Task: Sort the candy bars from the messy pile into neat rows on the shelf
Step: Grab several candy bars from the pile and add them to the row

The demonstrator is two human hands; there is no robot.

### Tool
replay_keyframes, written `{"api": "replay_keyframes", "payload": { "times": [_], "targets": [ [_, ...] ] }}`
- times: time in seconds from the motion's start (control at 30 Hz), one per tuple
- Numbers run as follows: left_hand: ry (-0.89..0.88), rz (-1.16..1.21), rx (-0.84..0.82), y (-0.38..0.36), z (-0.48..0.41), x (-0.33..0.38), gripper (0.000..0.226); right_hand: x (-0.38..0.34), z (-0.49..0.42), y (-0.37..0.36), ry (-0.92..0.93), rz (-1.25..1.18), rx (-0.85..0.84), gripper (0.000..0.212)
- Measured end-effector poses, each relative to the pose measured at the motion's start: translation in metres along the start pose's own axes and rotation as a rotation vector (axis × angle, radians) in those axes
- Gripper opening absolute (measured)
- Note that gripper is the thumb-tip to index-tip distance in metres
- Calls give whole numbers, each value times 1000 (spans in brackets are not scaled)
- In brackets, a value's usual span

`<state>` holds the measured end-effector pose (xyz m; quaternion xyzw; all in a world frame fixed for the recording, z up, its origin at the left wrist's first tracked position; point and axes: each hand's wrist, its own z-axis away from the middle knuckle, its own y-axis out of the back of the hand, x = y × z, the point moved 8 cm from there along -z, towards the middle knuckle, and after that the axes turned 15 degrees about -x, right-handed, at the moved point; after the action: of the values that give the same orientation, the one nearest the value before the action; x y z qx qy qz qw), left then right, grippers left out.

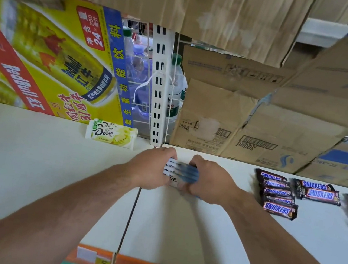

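Ideally, with left hand (154, 170) and right hand (209, 180) both gripping the stack of blue Dove bars (177, 172) mid-shelf (51, 170), curled fingers (196, 160) press its ends flush before lining it up left of the Snickers bars (278, 196).

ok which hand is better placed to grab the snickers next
Right, probably. The right hand is nearer the Snickers; the left hand is on the far side of the Dove stack that both grip and would have to cross it.
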<state>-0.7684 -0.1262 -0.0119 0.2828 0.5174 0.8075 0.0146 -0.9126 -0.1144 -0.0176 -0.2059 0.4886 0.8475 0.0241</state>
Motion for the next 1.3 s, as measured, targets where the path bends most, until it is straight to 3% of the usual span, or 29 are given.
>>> {"api": "replay_keyframes", "payload": {
  "times": [0.13, 0.27, 0.37, 0.83, 1.3],
  "targets": [
    [-56, 40, 149, -6, 8, -2, 49, 6, 8, 3, 21, 39, 146, 38],
    [-11, 5, 103, -16, 9, -19, 52, 20, 18, -8, -90, 135, 134, 51],
    [-25, 172, 12, -18, 7, -21, 52, 30, 18, -12, -109, -62, 100, 57],
    [-30, 475, -14, -13, 11, -39, 44, 40, 15, -16, -28, -272, 121, 45],
    [-51, 469, 15, -14, 11, -35, 41, 36, 11, -16, -22, -195, 108, 39]
  ]
}}
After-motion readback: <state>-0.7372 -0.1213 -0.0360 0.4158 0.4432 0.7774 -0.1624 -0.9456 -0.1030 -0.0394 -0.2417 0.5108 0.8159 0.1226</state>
